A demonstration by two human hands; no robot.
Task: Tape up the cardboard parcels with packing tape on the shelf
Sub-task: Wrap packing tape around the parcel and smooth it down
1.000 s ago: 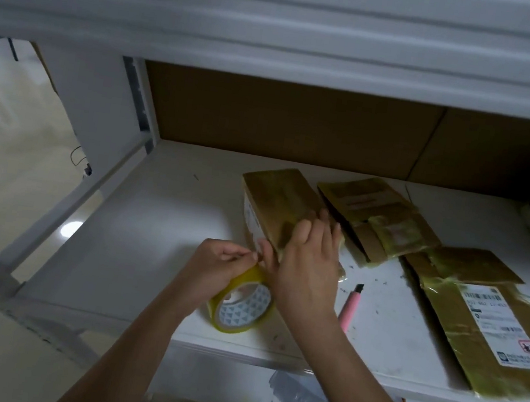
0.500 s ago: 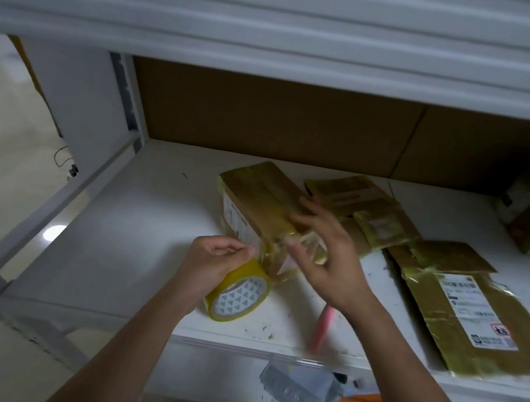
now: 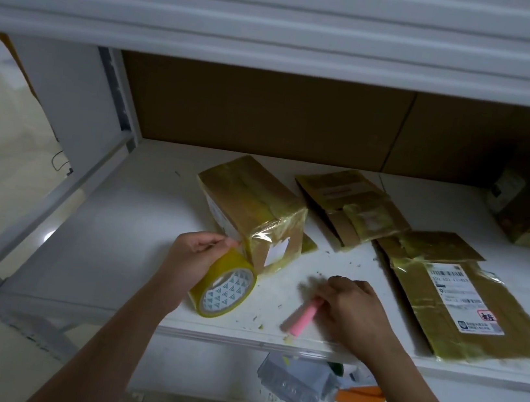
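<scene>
Your right hand [image 3: 348, 309] has left the box [image 3: 252, 211] since half a second ago and now closes its fingers round the pink cutter [image 3: 303, 317] near the shelf [image 3: 120, 248] front edge. Likely next: cutting the strip. Your left hand [image 3: 192, 258] still grips the tape roll [image 3: 224, 288], standing on edge, touching the box's near corner (a strip seems to run from roll to box). Box: brown cardboard, glossy yellowish tape, white labels. Two flattened, crinkly taped parcels [image 3: 448, 294] lie right, well apart from the box. Shelf is smooth white, with scattered crumbs.
</scene>
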